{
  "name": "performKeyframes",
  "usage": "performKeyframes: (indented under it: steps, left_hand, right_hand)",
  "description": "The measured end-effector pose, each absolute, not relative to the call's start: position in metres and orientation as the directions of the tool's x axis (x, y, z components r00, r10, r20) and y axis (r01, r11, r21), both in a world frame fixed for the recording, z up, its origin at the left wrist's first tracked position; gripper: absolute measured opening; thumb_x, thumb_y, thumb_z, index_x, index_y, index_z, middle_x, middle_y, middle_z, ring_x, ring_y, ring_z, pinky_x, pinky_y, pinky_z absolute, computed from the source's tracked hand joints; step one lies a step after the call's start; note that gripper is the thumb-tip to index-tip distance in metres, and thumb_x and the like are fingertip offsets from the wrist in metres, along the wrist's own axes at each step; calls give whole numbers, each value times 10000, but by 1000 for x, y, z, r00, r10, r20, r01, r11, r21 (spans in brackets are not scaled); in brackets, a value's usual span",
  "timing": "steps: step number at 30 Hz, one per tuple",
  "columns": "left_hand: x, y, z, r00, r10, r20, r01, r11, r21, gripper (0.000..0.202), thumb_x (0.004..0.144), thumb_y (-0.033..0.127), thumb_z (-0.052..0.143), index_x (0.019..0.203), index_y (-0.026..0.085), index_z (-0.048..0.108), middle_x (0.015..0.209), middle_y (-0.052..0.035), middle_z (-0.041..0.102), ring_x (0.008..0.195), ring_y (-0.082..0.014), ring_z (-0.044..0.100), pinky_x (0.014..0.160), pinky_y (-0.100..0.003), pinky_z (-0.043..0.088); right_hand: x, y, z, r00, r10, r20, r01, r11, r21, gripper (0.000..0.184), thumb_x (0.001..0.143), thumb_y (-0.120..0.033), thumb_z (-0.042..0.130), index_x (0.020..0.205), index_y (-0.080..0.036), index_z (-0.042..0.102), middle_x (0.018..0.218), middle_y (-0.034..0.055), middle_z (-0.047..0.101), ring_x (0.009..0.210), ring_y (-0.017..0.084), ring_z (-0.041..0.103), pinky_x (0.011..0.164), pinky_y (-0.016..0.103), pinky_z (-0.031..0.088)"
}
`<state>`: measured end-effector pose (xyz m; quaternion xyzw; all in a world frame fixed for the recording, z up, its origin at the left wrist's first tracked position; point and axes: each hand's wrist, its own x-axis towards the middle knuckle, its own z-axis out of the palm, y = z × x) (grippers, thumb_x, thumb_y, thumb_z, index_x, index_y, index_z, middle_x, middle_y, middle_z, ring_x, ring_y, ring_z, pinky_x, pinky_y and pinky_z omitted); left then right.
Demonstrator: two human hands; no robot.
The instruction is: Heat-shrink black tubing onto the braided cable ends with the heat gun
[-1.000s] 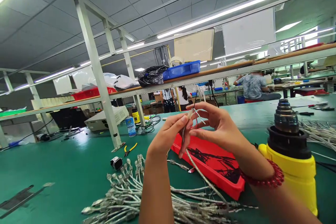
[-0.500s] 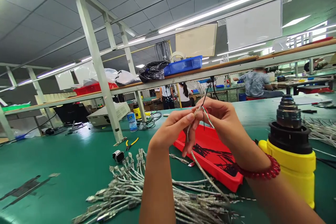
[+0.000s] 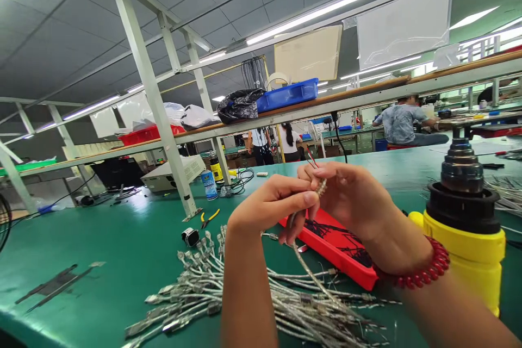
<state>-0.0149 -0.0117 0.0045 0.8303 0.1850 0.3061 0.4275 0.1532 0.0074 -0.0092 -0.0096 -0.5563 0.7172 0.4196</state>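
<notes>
My left hand (image 3: 277, 204) is closed, its thumb and fingers pinching a clear-jacketed cable (image 3: 306, 267) near the end. The cable hangs below the fingers toward the bench. My right hand (image 3: 350, 198), a red coil band (image 3: 426, 266) on its wrist, has its fingers closed at the same cable end. Thin red and pale wires (image 3: 312, 157) stick up above the right fingertips; their base is hidden by the fingers. Beneath both hands lies a pile of similar cables (image 3: 204, 283) with metal connectors. A red tray (image 3: 338, 258) with short black pieces sits behind them.
On the right stands a yellow heat gun (image 3: 465, 250), nozzle up. Yellow-handled pliers (image 3: 210, 218) and a small black-and-white object (image 3: 190, 237) lie left of the hands. A blue can (image 3: 209, 185) stands near the shelf post (image 3: 153, 92). Other people sit and stand farther back.
My right hand has turned over the cable end. The wires that fanned out to the right now point up in a bunch. The whole view has shifted slightly.
</notes>
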Motion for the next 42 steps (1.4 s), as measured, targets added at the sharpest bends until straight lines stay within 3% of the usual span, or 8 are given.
performKeyframes:
  steps: [5,9,16,23,27,32,39,42]
  left_hand:
    - [-21,-3,1,640,579,505,-74,-607,791,310,957,376,517,751,146,548,423,44,562,274,-62,481,290,-119,341]
    - [-24,7,-3,602,572,557,-115,-629,769,268,960,358,516,805,146,569,447,44,584,298,-72,515,292,-118,366]
    - [-16,7,-2,564,641,521,-61,-596,801,241,914,352,595,825,128,615,465,35,591,335,-75,534,293,-122,419]
    - [-14,12,-5,600,647,470,-45,-560,827,269,964,382,492,850,146,552,473,35,601,292,-67,486,289,-130,400]
    - [-14,17,-7,670,586,456,-68,-562,824,275,984,366,446,826,157,528,438,44,576,295,-68,496,323,-132,397]
    - [-13,21,-9,666,623,411,-23,-533,846,295,975,384,462,808,153,540,392,55,534,283,-57,463,354,-136,404]
    - [-8,33,-15,648,575,499,-197,-507,839,278,961,375,482,807,150,536,385,49,529,254,-87,441,296,-160,391]
    - [-6,36,-18,657,541,524,-284,-466,838,294,956,392,493,787,153,526,369,47,515,241,-83,421,307,-159,391]
  right_hand:
    - [149,4,-8,-527,646,552,-646,116,-754,294,704,-455,752,817,-191,688,783,9,635,777,127,611,771,247,527]
    - [145,3,-10,-398,702,590,-598,289,-747,441,666,-419,820,1035,-238,660,829,-20,636,816,108,618,823,245,510]
    - [153,14,-13,-402,664,631,-482,432,-762,239,773,-452,731,895,-247,756,781,2,647,853,116,611,862,266,502]
    - [161,20,-11,-376,657,653,-453,484,-749,269,835,-453,627,894,-222,751,862,42,699,833,139,655,768,257,561]
    - [157,23,-11,-312,730,608,-422,466,-777,283,798,-452,647,883,-196,730,746,34,684,718,137,659,660,242,564]
    - [156,31,-14,-263,716,647,-407,526,-747,328,751,-503,705,777,-176,720,667,30,674,623,117,630,617,243,560]
    - [157,27,-16,-44,531,846,-218,822,-527,291,826,-449,661,722,-187,732,796,50,658,757,131,619,671,257,586]
    - [155,27,-15,-65,597,800,-348,738,-579,231,812,-435,683,756,-218,739,816,40,685,790,133,648,650,235,590]
